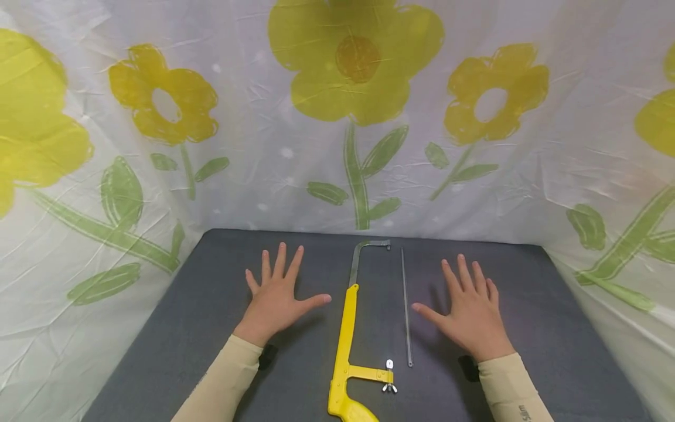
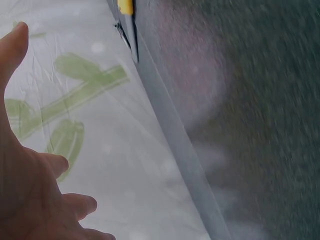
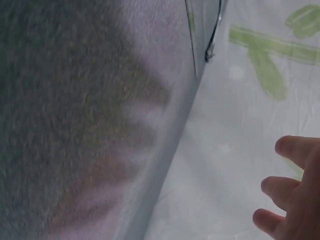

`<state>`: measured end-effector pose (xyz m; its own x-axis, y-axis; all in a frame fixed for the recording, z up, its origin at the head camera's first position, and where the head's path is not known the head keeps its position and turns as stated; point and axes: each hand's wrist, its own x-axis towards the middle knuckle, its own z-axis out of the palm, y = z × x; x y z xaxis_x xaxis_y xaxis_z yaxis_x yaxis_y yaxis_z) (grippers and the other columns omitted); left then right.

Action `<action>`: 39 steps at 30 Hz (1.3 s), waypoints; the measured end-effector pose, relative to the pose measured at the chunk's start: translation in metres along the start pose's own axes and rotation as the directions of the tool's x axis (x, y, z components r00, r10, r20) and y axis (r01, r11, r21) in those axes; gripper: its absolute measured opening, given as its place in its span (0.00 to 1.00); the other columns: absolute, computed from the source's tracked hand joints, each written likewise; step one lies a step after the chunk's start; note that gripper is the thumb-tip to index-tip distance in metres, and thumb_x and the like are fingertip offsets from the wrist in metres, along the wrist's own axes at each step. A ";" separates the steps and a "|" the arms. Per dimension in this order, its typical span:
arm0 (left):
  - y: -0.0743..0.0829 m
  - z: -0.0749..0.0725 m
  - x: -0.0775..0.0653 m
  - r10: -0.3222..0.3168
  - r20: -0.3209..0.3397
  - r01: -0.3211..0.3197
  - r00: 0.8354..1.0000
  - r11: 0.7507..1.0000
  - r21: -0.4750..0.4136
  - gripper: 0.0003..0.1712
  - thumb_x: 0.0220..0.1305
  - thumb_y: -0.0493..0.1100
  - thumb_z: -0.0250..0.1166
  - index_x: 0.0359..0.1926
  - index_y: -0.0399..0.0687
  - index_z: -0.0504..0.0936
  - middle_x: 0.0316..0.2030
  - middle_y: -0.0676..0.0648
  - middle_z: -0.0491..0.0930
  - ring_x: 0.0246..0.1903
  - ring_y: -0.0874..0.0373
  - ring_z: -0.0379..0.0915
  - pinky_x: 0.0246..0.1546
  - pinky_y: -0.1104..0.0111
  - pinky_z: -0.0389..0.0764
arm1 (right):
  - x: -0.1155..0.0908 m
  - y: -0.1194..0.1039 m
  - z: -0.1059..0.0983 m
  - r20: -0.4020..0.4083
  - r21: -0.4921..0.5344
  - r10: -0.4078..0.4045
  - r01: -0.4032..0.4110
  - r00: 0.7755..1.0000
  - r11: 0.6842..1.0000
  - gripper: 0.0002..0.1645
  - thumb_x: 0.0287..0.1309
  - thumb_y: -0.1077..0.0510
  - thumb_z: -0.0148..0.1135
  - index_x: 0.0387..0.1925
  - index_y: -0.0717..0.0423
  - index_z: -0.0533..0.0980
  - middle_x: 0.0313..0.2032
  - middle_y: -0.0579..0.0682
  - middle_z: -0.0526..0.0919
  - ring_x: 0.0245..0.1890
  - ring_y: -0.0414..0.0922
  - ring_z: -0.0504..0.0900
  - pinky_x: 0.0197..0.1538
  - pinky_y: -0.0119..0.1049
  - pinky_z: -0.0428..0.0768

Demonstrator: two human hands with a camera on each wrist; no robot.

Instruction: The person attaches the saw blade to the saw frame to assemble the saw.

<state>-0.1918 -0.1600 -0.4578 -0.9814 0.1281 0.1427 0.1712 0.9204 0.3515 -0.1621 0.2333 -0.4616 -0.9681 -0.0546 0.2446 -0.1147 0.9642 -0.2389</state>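
A hacksaw frame point(image 1: 345, 328) with a yellow handle and a bent grey metal front arm lies on the dark table between the two hands. A wing nut point(image 1: 389, 387) sits at the end of its short yellow arm. To its right lies a thin, straight hacksaw blade point(image 1: 406, 310), detached from the frame. My left hand point(image 1: 274, 302) is spread palm down over the table, left of the frame, holding nothing. Fingers likewise spread, my right hand point(image 1: 471, 316) hovers to the right of the blade, its thumb tip close to it. Both hands cast shadows on the table.
The dark grey table point(image 1: 211, 281) ends at the back against a white curtain point(image 1: 248, 146) printed with yellow flowers. The same cloth hangs along the left and right sides. Beige sleeves point(image 1: 224, 375) cover both forearms, with a dark wrist device point(image 1: 267, 356) under the left one.
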 end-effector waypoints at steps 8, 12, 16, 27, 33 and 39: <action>0.018 0.006 0.000 0.023 0.010 -0.023 1.000 1.000 -0.005 0.69 0.45 0.91 0.51 0.80 0.72 0.36 0.81 0.50 0.26 0.79 0.35 0.19 0.65 0.24 0.31 | -0.001 -0.012 0.003 0.031 0.031 0.003 -0.004 0.999 1.000 0.72 0.45 0.10 0.51 0.80 0.48 0.50 0.80 0.61 0.44 0.78 0.67 0.44 0.70 0.71 0.45; 0.030 0.009 -0.002 0.040 0.011 -0.040 0.999 0.999 -0.035 0.69 0.45 0.90 0.52 0.81 0.70 0.38 0.81 0.48 0.29 0.79 0.34 0.21 0.65 0.24 0.33 | -0.001 -0.020 0.006 0.054 0.046 0.001 -0.003 0.999 0.999 0.72 0.45 0.10 0.50 0.80 0.48 0.50 0.80 0.61 0.45 0.77 0.68 0.45 0.71 0.71 0.46; 0.041 0.013 -0.004 0.052 0.023 -0.051 0.998 0.998 -0.045 0.69 0.45 0.90 0.53 0.81 0.70 0.38 0.81 0.49 0.29 0.79 0.34 0.21 0.65 0.24 0.36 | -0.001 -0.029 0.010 0.086 0.065 -0.004 -0.002 0.996 0.998 0.72 0.45 0.10 0.49 0.80 0.47 0.50 0.80 0.60 0.45 0.78 0.67 0.45 0.71 0.71 0.46; 0.059 0.021 -0.009 0.065 0.073 -0.063 0.995 0.998 -0.024 0.71 0.42 0.92 0.52 0.80 0.71 0.35 0.81 0.51 0.28 0.79 0.37 0.23 0.66 0.25 0.41 | -0.005 -0.050 0.019 0.151 0.084 -0.039 0.027 0.988 0.996 0.70 0.46 0.09 0.47 0.80 0.46 0.51 0.80 0.59 0.48 0.77 0.65 0.50 0.71 0.69 0.50; 0.065 0.026 -0.012 0.105 0.087 -0.105 0.991 0.994 -0.014 0.72 0.43 0.91 0.53 0.81 0.68 0.36 0.81 0.49 0.32 0.80 0.38 0.27 0.70 0.30 0.45 | -0.007 -0.058 0.022 0.173 0.087 -0.064 0.049 0.983 0.995 0.68 0.47 0.11 0.50 0.79 0.47 0.54 0.79 0.60 0.49 0.76 0.65 0.54 0.69 0.70 0.54; 0.070 0.032 -0.015 0.148 0.144 -0.147 0.978 0.989 -0.020 0.73 0.43 0.92 0.51 0.81 0.64 0.36 0.81 0.47 0.36 0.80 0.38 0.32 0.72 0.35 0.51 | -0.007 -0.061 0.023 0.191 0.099 -0.069 0.050 0.979 0.994 0.63 0.52 0.19 0.59 0.79 0.50 0.56 0.78 0.64 0.53 0.72 0.68 0.61 0.67 0.72 0.59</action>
<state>-0.1674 -0.0859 -0.4647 -0.9474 0.3148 0.0583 0.3150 0.8841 0.3451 -0.1531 0.1693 -0.4708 -0.9826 -0.1692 0.0759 -0.1847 0.9299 -0.3180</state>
